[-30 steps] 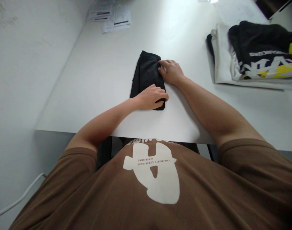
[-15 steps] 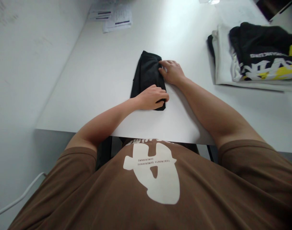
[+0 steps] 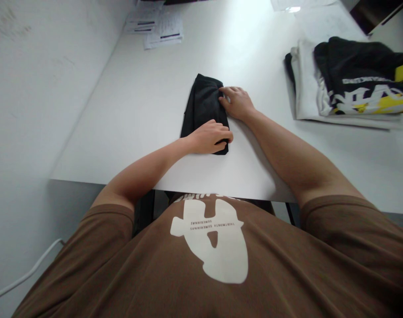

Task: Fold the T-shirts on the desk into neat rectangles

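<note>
Folded black cloth [image 3: 206, 101] lies on the table [image 3: 128, 115], near the front edge. Left hand [image 3: 209, 138]: fingers curled over the cloth's lower right edge. Right hand [image 3: 237, 104]: fingers half-bent, tips at the upper right edge. Grip: cannot tell for these 2 hands. Press evenly to align folds. Side limits: wall [image 3: 39, 88] left, clothes stack [image 3: 350, 62] right, both well apart.

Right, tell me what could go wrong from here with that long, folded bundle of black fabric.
The long, folded bundle of black fabric might wrinkle: the bare left hand lies across its near end.
Its right edge could be pulled crooked, since the bare right hand touches it farther up.
The stack of folded black and white garments might slump if bumped, as its layers lie unevenly.
</note>
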`<control>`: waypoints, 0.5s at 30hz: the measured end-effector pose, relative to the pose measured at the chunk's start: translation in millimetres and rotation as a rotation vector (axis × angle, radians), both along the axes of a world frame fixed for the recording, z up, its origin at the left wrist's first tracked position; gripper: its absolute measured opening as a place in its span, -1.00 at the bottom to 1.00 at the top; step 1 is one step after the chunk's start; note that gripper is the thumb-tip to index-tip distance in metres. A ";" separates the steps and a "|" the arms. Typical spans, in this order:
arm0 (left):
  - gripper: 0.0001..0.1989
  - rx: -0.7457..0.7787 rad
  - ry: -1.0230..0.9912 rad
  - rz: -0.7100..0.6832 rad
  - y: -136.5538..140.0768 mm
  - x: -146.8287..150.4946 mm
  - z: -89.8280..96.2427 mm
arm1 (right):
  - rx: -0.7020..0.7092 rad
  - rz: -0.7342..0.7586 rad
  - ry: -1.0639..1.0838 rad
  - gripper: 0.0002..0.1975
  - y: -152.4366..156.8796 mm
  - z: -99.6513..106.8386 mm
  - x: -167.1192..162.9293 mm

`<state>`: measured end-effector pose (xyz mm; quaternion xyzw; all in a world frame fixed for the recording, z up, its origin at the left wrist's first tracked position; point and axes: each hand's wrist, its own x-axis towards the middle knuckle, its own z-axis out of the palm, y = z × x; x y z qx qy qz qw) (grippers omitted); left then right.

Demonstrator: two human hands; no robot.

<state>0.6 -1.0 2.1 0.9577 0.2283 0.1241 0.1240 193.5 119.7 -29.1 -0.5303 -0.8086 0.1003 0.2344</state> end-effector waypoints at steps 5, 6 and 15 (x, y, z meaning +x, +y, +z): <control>-0.79 0.006 -0.002 -0.001 1.0 -0.1 -2.2 | -0.023 -0.003 0.002 -0.45 1.1 -1.1 0.2; -0.79 0.007 0.000 0.003 1.2 -0.1 -2.7 | -0.027 -0.005 -0.004 -0.45 1.3 -1.3 0.2; -0.78 -0.014 0.003 0.007 -0.7 0.0 0.8 | -0.037 -0.013 -0.031 -0.46 1.5 -1.4 0.9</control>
